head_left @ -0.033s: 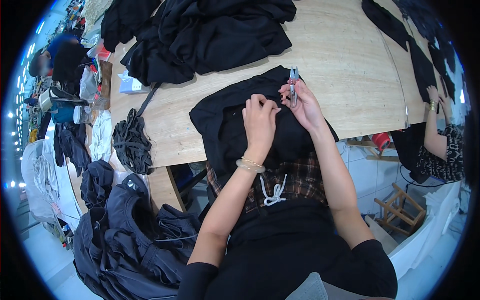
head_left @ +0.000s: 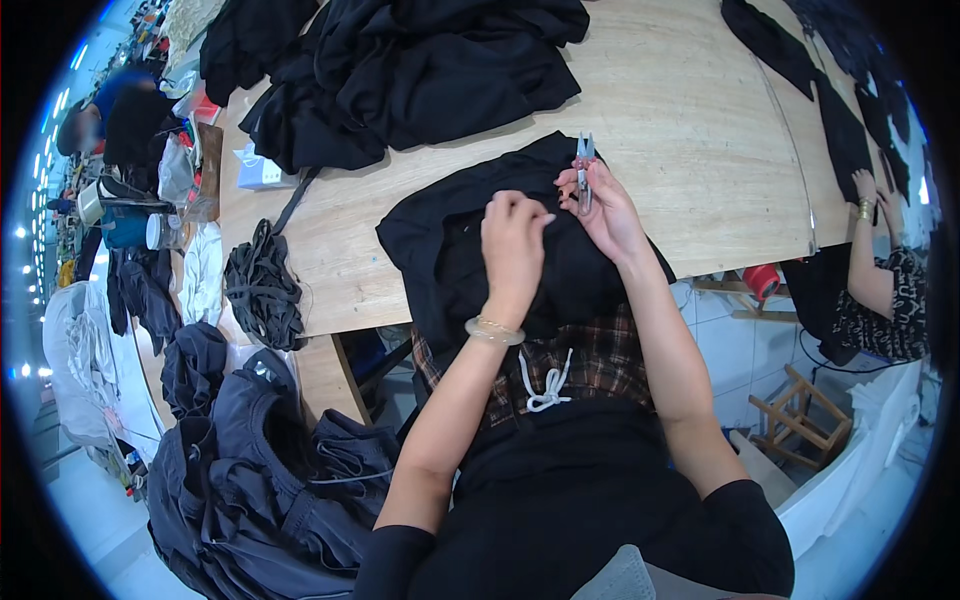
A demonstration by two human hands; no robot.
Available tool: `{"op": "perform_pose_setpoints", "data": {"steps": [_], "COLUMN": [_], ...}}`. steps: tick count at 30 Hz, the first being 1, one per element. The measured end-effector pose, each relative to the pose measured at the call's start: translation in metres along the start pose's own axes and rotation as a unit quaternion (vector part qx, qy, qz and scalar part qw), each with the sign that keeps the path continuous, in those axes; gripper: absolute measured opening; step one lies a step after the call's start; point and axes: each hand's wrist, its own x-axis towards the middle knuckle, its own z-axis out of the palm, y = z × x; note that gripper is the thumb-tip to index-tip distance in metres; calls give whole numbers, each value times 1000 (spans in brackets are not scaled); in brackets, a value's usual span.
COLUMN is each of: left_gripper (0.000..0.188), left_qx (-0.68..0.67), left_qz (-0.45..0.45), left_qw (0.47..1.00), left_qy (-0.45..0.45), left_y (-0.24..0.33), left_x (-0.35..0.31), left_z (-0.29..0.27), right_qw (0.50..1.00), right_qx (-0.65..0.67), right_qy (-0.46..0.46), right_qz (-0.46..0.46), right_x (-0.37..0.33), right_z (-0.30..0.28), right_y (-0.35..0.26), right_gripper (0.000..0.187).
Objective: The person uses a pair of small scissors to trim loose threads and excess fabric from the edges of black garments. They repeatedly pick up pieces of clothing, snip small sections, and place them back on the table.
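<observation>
A black garment lies spread at the table's near edge and reaches toward my lap. Over its middle is my left hand, closed with its fingers curled. Whatever its fingertips may pinch is too small or hidden to make out. Thread snips stand upright in my right hand, their two metal blades pointing away from me and slightly apart. That hand is closed around the snips' handles, over the right part of the garment. A small gap separates the two hands.
A heap of black cloth covers the far left of the table. A tissue box and bundled dark strips lie left. Dark garments pile at lower left. Rightward are a co-worker's arm and a wooden stool.
My left hand has shifted slightly left, away from the right hand, widening the gap between them. My right hand and the snips stay nearly where they were.
</observation>
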Motion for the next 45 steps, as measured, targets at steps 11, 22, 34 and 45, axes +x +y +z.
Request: {"op": "perform_pose_setpoints", "data": {"steps": [11, 22, 34, 45], "left_gripper": [14, 9, 11, 2], "left_qx": [-10, -37, -19, -64], "left_qz": [-27, -57, -8, -91], "left_qw": [999, 997, 998, 990], "left_qy": [22, -43, -57, -87], "left_y": [18, -8, -11, -10], "left_x": [-5, -2, -3, 12], "left_z": [-37, -13, -17, -21], "right_qw": [1000, 989, 892, 667], "right_qx": [12, -142, -449, -731], "right_qy": [-3, 40, 37, -17], "right_qz": [-3, -3, -41, -144], "right_x": [-1, -14, -27, -24], "right_z": [-3, 26, 36, 57], "right_y": [-1, -31, -52, -62], "right_gripper": [26, 19, 27, 22]}}
